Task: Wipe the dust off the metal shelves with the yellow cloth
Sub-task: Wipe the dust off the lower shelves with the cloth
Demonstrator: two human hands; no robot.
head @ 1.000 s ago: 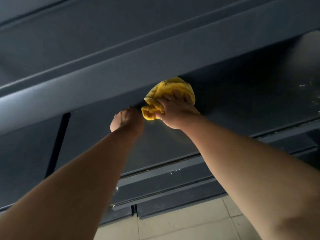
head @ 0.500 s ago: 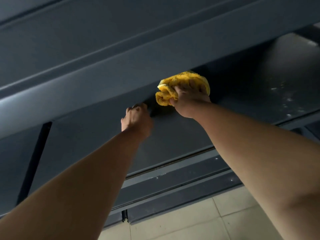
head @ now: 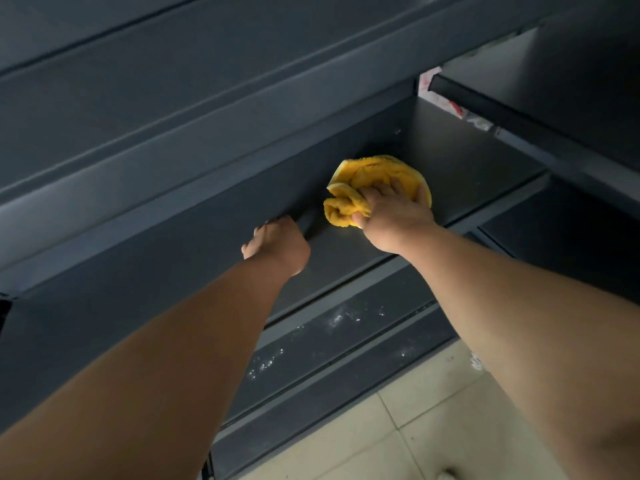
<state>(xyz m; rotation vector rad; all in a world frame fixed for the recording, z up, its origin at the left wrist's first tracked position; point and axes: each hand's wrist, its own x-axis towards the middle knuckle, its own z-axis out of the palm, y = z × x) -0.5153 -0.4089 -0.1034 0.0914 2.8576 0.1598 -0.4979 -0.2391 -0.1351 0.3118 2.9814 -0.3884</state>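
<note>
The crumpled yellow cloth (head: 374,174) lies on the dark metal shelf (head: 467,168), close to its back wall. My right hand (head: 394,216) grips the cloth from the near side, fingers curled into it and pressing it down. My left hand (head: 277,244) sits to the left of the cloth on the same shelf. Its fingers are curled towards the back wall, and I see nothing in it.
An upper shelf edge (head: 173,174) overhangs the one being wiped. The lower shelf (head: 329,327) carries white dust specks. A neighbouring dark shelf unit (head: 571,81) stands at the right, with red-and-white packaging (head: 440,98) in the gap. Beige floor tiles (head: 433,427) lie below.
My right hand has slid the cloth to the right along the shelf. My left hand followed the same way, and the view turned right, showing the shelf's right end.
</note>
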